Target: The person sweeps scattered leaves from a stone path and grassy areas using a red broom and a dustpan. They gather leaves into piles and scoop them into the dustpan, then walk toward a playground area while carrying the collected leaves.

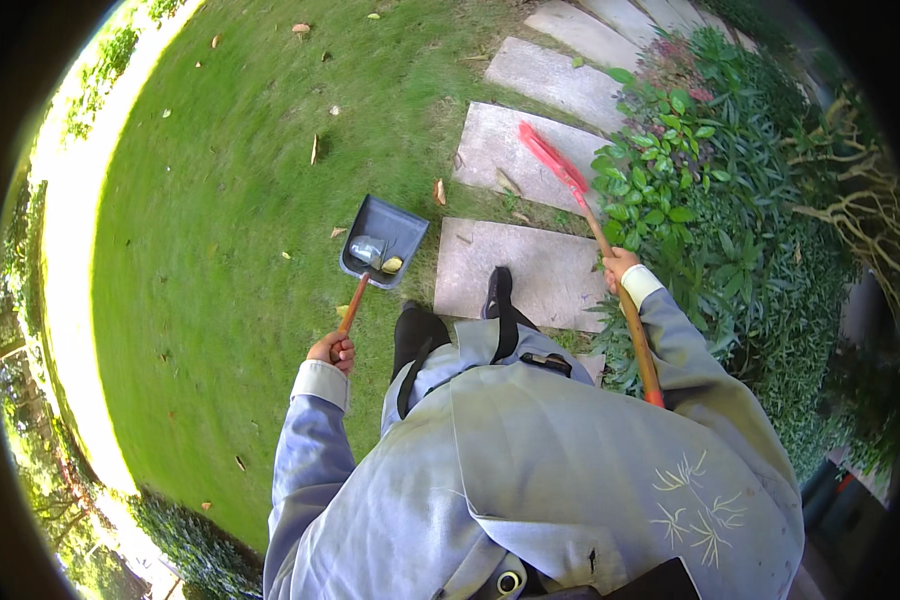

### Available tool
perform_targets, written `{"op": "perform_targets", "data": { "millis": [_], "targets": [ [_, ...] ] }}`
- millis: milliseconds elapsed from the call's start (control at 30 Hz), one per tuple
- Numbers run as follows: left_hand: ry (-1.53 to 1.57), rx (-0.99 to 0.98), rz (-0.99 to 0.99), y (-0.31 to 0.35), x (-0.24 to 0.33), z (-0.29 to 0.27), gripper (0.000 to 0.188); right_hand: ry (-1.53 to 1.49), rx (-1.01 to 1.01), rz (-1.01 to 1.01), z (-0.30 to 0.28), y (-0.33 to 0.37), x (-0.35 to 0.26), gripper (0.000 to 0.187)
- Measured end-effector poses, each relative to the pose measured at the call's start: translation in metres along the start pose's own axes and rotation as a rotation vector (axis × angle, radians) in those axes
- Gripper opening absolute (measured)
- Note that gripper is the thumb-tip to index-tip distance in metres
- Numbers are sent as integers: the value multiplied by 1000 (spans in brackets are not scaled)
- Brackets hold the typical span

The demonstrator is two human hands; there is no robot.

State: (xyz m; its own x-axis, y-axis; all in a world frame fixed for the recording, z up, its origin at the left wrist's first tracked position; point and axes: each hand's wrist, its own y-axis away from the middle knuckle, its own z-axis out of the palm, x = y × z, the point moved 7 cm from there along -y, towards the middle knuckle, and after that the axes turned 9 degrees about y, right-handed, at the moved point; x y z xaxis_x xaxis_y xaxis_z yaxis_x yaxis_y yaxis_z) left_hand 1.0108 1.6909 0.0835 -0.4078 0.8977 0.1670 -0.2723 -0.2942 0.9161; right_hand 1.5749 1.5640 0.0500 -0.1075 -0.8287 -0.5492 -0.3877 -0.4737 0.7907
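Observation:
My left hand [333,351] is closed around the wooden handle of a long-handled dustpan [402,225]. The dark grey pan hangs over or rests on the grass; I cannot tell which. In it lie a crumpled piece of clear plastic [367,250] and a yellow leaf [392,265]. My right hand [620,270] grips the wooden stick of a broom [638,340]. Its red bristle head [552,160] points away from me, above a pale stone slab [490,150], and looks slightly blurred.
Rectangular stepping stones [550,80] run ahead and to the right, one under my foot [497,290]. Leafy bushes [710,220] border them on the right, with bare branches [855,200] beyond. Dry leaves, one a brown leaf [439,192], are scattered over the lawn [220,250].

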Motion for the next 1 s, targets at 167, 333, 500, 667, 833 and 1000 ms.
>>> {"op": "perform_targets", "data": {
  "millis": [167, 333, 500, 667, 833, 1000],
  "targets": [
    [-147, 74, -41, -45, 59, 24, 12, -29, 18, 34, 27, -35, -19, 14],
    [-293, 223, -62, -114, 124, 42, 11, -68, -103, 92, 122, -43, -56, 3],
    [-345, 257, -79, -175, 179, 61, 10, -188, -398, 254, 234, 16, -111, 30],
    [-279, 140, -170, -177, 236, 46, 12, 256, -480, 100, 282, 78, -208, 50],
    [-77, 93, -195, -145, 279, -12, 21, 437, -428, 46, 306, 85, -302, 55],
    [148, -56, -182, -108, 284, -38, 18, 557, -390, -205, 356, 7, -404, 59]
  ]
}}
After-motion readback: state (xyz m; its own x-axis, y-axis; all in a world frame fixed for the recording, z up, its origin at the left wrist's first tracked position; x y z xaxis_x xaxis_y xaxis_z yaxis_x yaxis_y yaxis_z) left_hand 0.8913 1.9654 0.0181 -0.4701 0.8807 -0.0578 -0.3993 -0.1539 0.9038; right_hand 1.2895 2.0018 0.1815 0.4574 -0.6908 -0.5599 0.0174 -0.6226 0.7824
